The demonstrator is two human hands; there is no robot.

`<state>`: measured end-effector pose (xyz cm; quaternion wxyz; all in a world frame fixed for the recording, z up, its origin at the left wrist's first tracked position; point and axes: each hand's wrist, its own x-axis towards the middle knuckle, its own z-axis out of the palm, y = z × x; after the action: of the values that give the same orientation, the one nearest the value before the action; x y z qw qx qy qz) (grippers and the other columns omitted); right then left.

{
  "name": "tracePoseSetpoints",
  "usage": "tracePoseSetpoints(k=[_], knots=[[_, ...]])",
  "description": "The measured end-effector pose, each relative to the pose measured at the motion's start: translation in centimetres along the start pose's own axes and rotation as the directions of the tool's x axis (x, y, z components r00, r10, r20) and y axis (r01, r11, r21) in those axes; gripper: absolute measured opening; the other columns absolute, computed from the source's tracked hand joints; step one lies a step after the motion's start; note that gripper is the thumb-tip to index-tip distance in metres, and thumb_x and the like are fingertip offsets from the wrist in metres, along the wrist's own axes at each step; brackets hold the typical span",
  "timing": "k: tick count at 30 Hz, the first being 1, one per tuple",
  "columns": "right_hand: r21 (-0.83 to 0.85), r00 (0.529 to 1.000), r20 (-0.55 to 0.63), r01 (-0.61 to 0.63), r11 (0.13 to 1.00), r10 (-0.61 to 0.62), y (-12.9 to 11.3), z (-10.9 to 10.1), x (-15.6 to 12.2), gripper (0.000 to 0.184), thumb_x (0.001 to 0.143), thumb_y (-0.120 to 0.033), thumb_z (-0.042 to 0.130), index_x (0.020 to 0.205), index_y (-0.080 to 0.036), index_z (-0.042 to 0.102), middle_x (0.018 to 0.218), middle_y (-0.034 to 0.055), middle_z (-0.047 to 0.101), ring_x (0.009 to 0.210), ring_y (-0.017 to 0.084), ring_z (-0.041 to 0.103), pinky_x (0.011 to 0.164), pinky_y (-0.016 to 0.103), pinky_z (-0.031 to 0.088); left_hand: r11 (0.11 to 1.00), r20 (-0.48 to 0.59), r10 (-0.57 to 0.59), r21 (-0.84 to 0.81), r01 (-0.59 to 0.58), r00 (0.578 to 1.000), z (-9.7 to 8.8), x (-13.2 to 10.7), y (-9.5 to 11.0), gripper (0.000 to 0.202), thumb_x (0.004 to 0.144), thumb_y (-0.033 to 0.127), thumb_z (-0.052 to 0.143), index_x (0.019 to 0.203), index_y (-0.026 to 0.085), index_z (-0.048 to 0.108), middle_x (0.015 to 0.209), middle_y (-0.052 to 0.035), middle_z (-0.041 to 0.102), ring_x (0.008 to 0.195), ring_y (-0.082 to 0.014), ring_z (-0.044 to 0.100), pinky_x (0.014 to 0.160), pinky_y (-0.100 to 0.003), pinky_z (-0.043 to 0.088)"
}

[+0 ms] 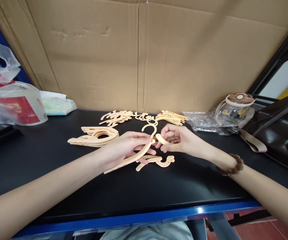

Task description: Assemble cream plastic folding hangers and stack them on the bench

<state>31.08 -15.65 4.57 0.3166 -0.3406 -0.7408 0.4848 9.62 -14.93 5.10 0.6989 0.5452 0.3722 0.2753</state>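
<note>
My left hand [128, 148] grips a cream plastic hanger arm [133, 159] with a curved hook [153, 128] rising at its upper end. Between the thumb and fingers of my right hand [175, 139] is a short cream hanger piece [161, 139], held just right of the hook's base. Part of that piece is hidden by the fingers. Below my hands, loose hanger parts [167, 162] lie on the black table [144, 193]. To the left of my left hand rests a stack of folded cream hangers [93, 137].
At the back are piles of cream hanger parts [117, 117] and straight strips [172, 117]. Clear plastic wrap [204, 121], a transparent bottle [235, 108] and a dark bag [279, 130] sit right. A plastic carrier bag [13, 100] and a tissue pack [57, 104] stand left.
</note>
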Motion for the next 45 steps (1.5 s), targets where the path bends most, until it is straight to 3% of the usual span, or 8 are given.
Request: tracePoseSetpoints(k=[6, 10, 15, 21, 27, 32, 37, 45], knots=[[-0.131, 0.997, -0.070, -0.051, 0.990, 0.042, 0.3, -0.1, 0.2, 0.024, 0.070, -0.031, 0.076, 0.079, -0.017, 0.058, 0.072, 0.0008, 0.067, 0.066, 0.013, 0.064, 0.061, 0.026, 0.052, 1.000, -0.063, 0.003, -0.003, -0.003, 0.998, -0.4, 0.1, 0.0, 0.014, 0.083, 0.023, 0.066, 0.094, 0.017, 0.070, 0.103, -0.0085, 0.070, 0.091, -0.0202, 0.068, 0.059, -0.025, 0.061], [-0.188, 0.997, -0.078, -0.032, 0.982, 0.017, 0.4, -0.4, 0.3, 0.021, 0.072, -0.031, 0.075, 0.080, -0.016, 0.062, 0.073, 0.0002, 0.066, 0.068, 0.012, 0.063, 0.065, 0.026, 0.051, 1.000, -0.008, -0.003, -0.005, 0.003, 1.000, -0.5, 0.0, 0.0, 0.017, 0.083, 0.026, 0.066, 0.096, 0.017, 0.070, 0.110, -0.0088, 0.069, 0.093, -0.0211, 0.069, 0.064, -0.025, 0.061], [-0.132, 0.999, -0.051, -0.011, 0.991, 0.004, 0.7, -0.7, 0.4, 0.017, 0.073, -0.027, 0.074, 0.082, -0.016, 0.065, 0.080, 0.0006, 0.068, 0.075, 0.012, 0.065, 0.071, 0.025, 0.052, 0.999, 0.053, -0.036, 0.018, 0.035, 0.998, -0.4, 0.0, 0.2, 0.018, 0.088, 0.027, 0.061, 0.095, 0.014, 0.070, 0.114, -0.0116, 0.068, 0.091, -0.0210, 0.070, 0.067, -0.024, 0.060], [-0.086, 0.999, -0.047, 0.010, 0.996, -0.014, 0.8, -0.7, 0.3, 0.016, 0.071, -0.026, 0.076, 0.082, -0.016, 0.068, 0.080, -0.0008, 0.069, 0.075, 0.012, 0.067, 0.072, 0.025, 0.054, 0.999, 0.038, -0.021, 0.043, 0.019, 0.999, -0.3, 0.0, 0.2, 0.016, 0.086, 0.026, 0.063, 0.095, 0.015, 0.070, 0.112, -0.0108, 0.069, 0.095, -0.0221, 0.069, 0.064, -0.024, 0.060], [-0.019, 0.999, -0.011, 0.043, 0.999, -0.043, 0.3, -0.6, 0.2, 0.020, 0.073, -0.029, 0.075, 0.087, -0.016, 0.070, 0.086, 0.0029, 0.074, 0.082, 0.017, 0.070, 0.078, 0.031, 0.055, 0.994, 0.063, -0.085, 0.075, 0.080, 0.994, 0.3, 0.0, -0.3, 0.017, 0.083, 0.022, 0.066, 0.098, 0.014, 0.069, 0.105, -0.0125, 0.071, 0.097, -0.0247, 0.068, 0.057, -0.021, 0.059], [-0.095, 0.993, -0.116, 0.012, 0.995, -0.023, 0.7, -1.9, 0.5, 0.024, 0.068, -0.030, 0.079, 0.085, -0.016, 0.070, 0.084, 0.0026, 0.075, 0.080, 0.017, 0.070, 0.079, 0.031, 0.055, 0.999, -0.025, 0.016, 0.045, -0.015, 1.000, -0.5, 0.2, 0.1, 0.020, 0.084, 0.027, 0.065, 0.100, 0.016, 0.068, 0.117, -0.0103, 0.066, 0.086, -0.0178, 0.069, 0.059, -0.021, 0.060], [-0.107, 0.998, -0.065, -0.014, 0.994, 0.007, 0.6, -2.0, 0.5, 0.023, 0.067, -0.031, 0.079, 0.082, -0.016, 0.070, 0.082, 0.0017, 0.074, 0.077, 0.015, 0.070, 0.074, 0.028, 0.055, 1.000, -0.071, -0.011, 0.014, 0.012, 0.997, -0.5, 0.3, 0.3, 0.017, 0.084, 0.024, 0.065, 0.098, 0.015, 0.068, 0.107, -0.0094, 0.069, 0.078, -0.0168, 0.070, 0.057, -0.022, 0.060], [-0.097, 0.999, -0.049, -0.017, 0.995, 0.013, 0.8, -1.4, 0.3, 0.022, 0.067, -0.031, 0.079, 0.080, -0.016, 0.070, 0.083, 0.0024, 0.074, 0.075, 0.015, 0.069, 0.072, 0.028, 0.054, 1.000, -0.034, -0.013, -0.011, 0.013, 0.999, 0.1, 0.0, 0.2, 0.010, 0.083, 0.021, 0.066, 0.092, 0.016, 0.069, 0.098, -0.0060, 0.070, 0.092, -0.0201, 0.069, 0.058, -0.022, 0.062]])
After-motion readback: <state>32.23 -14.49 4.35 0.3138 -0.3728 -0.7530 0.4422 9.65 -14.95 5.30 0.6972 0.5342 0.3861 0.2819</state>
